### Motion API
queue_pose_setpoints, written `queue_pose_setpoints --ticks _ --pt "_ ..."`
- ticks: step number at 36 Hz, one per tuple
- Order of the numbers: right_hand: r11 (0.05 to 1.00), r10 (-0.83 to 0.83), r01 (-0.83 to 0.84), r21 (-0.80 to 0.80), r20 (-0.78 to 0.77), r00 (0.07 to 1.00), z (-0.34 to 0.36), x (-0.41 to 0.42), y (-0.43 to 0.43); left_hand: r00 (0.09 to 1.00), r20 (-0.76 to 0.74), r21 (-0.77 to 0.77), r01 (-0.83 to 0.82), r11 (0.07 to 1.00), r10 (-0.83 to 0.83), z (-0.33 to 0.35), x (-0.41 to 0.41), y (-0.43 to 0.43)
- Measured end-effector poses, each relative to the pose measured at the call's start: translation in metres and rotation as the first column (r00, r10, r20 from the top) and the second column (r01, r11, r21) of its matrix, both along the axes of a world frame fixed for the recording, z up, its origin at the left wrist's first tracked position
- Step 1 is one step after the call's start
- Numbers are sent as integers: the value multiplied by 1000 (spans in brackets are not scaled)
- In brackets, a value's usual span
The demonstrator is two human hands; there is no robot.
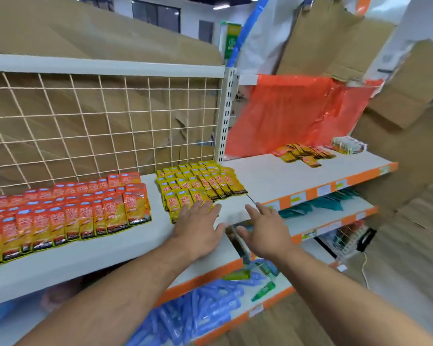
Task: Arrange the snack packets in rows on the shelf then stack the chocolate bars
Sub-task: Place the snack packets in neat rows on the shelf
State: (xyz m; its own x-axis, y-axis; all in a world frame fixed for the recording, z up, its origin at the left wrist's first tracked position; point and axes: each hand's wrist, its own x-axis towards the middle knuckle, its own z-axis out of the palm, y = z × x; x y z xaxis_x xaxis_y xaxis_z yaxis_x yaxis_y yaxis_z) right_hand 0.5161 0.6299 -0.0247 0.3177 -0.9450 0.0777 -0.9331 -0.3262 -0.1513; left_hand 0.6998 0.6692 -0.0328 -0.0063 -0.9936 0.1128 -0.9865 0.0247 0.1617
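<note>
Rows of red-topped snack packets lie overlapped on the left of the white shelf. A block of yellow snack packets sits in rows just right of them. My left hand lies flat with straight fingers, fingertips touching the front edge of the yellow packets. My right hand hovers open beside it over the shelf's front edge, holding nothing. Farther right on the shelf lies a loose heap of small orange and yellow packets, with a clear-wrapped pack behind it.
A wire grid panel backs the shelf, with cardboard behind. An orange plastic sheet hangs at the right section's back. Lower shelves hold blue tubes, green items and teal packets. Wooden floor lies to the right.
</note>
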Motion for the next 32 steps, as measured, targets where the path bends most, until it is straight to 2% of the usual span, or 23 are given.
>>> queue_pose_setpoints --ticks 14,32 --pt "987 -147 144 74 38 988 0 -122 -76 989 -9 12 147 989 -146 -6 -113 -104" --pt "926 -371 368 84 22 928 10 -208 -240 927 -15 -7 374 928 -374 -1 -216 -318"
